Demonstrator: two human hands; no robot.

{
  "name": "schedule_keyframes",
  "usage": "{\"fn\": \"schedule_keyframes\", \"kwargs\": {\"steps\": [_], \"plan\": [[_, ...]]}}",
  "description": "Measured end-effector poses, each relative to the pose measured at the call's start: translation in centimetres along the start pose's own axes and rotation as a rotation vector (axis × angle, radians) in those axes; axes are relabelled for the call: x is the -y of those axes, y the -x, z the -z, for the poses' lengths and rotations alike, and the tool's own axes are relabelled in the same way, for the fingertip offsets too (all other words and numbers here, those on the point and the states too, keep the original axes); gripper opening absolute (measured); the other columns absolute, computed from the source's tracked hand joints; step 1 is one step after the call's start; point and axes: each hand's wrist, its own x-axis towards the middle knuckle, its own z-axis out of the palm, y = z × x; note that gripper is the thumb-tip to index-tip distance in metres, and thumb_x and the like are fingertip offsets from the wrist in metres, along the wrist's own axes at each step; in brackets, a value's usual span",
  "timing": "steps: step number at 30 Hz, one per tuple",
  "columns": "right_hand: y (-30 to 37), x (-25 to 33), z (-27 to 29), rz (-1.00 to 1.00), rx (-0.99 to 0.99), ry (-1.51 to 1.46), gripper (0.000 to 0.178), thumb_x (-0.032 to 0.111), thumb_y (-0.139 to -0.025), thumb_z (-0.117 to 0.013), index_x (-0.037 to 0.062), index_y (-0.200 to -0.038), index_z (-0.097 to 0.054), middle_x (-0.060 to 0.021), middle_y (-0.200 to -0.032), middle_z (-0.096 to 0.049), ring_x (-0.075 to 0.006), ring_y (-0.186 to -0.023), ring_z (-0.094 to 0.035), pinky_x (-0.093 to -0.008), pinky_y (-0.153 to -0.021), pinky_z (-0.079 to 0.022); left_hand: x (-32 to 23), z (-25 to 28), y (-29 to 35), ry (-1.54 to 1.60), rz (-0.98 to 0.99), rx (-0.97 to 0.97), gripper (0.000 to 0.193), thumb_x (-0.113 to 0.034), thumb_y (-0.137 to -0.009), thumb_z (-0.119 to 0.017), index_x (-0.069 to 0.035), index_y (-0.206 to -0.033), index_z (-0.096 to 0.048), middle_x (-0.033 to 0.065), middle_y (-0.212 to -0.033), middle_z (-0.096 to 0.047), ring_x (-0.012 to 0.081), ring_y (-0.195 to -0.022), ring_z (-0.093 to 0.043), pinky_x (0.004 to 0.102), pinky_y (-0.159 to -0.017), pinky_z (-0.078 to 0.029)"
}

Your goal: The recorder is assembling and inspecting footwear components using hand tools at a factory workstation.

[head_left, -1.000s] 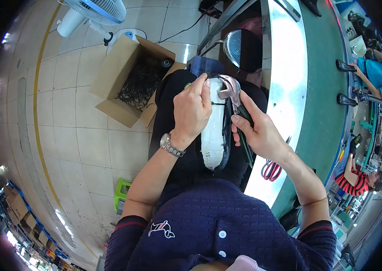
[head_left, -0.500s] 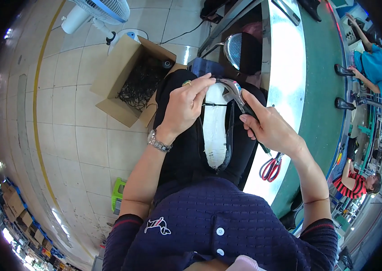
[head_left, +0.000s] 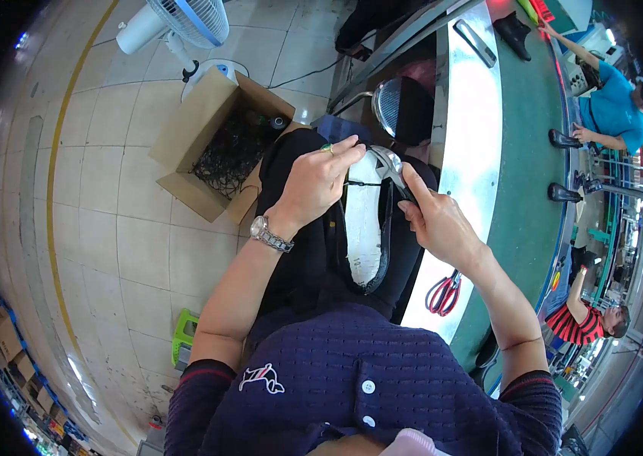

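Note:
A black shoe upper (head_left: 384,262) lies sole side up across my lap, its white insole board (head_left: 362,220) facing me. A short black strip crosses the board near its far end. My left hand (head_left: 314,182) has its fingers closed on the shoe's far end, at the left edge. In my right hand (head_left: 443,222) I grip dark-handled metal pincers (head_left: 390,163). Their silver head rests at the far right edge of the shoe, close to my left fingertips. What the jaws pinch is too small to make out.
Red-handled scissors (head_left: 443,294) lie on the metal bench edge (head_left: 467,152) at right, beside a green conveyor belt (head_left: 519,152) carrying black shoes. An open carton (head_left: 192,148) with dark tangled scraps, a fan (head_left: 188,23) and a green stool (head_left: 184,334) stand left. Two people work across the belt.
My right hand and the pincers have turned slightly, the handle now mostly hidden in my palm. The whole view has shifted a little. My left hand keeps its hold on the shoe.

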Motion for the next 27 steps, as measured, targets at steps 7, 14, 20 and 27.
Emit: {"fn": "schedule_keyframes", "kwargs": {"steps": [7, 14, 20, 27], "plan": [[-0.9, 4.3, 4.2, -0.002, -0.096, -0.020, 0.060, 0.008, -0.095, -0.054, 0.0092, -0.148, -0.027, -0.0190, -0.072, -0.064, -0.0345, -0.064, -0.065, -0.0437, -0.060, -0.051, -0.4, 0.3, 0.0, -0.180, -0.021, 0.040, 0.032, 0.005, -0.079, -0.058, -0.003, -0.110, -0.064, 0.0184, -0.119, -0.064, 0.0312, -0.086, -0.068, 0.0367, -0.076, -0.055], [-2.0, 1.9, 0.6, 0.054, -0.119, 0.251, 0.067, 0.008, -0.092, -0.057, 0.0111, -0.150, -0.025, -0.0223, -0.071, -0.064, -0.0413, -0.062, -0.064, -0.0486, -0.058, -0.050, -0.4, 0.3, 0.0, -0.202, -0.042, 0.068, 0.033, 0.005, -0.077, -0.056, -0.004, -0.108, -0.061, 0.0199, -0.119, -0.064, 0.0331, -0.088, -0.068, 0.0385, -0.075, -0.056], [-1.8, 1.3, -2.3, 0.046, -0.377, 0.097, 0.066, 0.009, -0.091, -0.058, 0.0113, -0.150, -0.027, -0.0198, -0.067, -0.063, -0.0389, -0.060, -0.065, -0.0454, -0.056, -0.051, -0.2, -0.3, 0.0, -0.205, -0.048, 0.002, 0.027, 0.003, -0.084, -0.061, -0.004, -0.109, -0.065, 0.0137, -0.115, -0.067, 0.0292, -0.082, -0.068, 0.0369, -0.072, -0.055], [-1.5, 2.9, 0.7, 0.144, -0.321, -0.031, 0.065, 0.007, -0.093, -0.055, 0.0091, -0.150, -0.024, -0.0188, -0.067, -0.063, -0.0347, -0.060, -0.066, -0.0441, -0.057, -0.051, -1.0, 0.4, -0.1, -0.023, 0.121, -0.013, 0.014, -0.006, -0.093, -0.057, -0.002, -0.105, -0.051, 0.0160, -0.105, -0.070, 0.0334, -0.087, -0.068, 0.0364, -0.071, -0.054]]}}
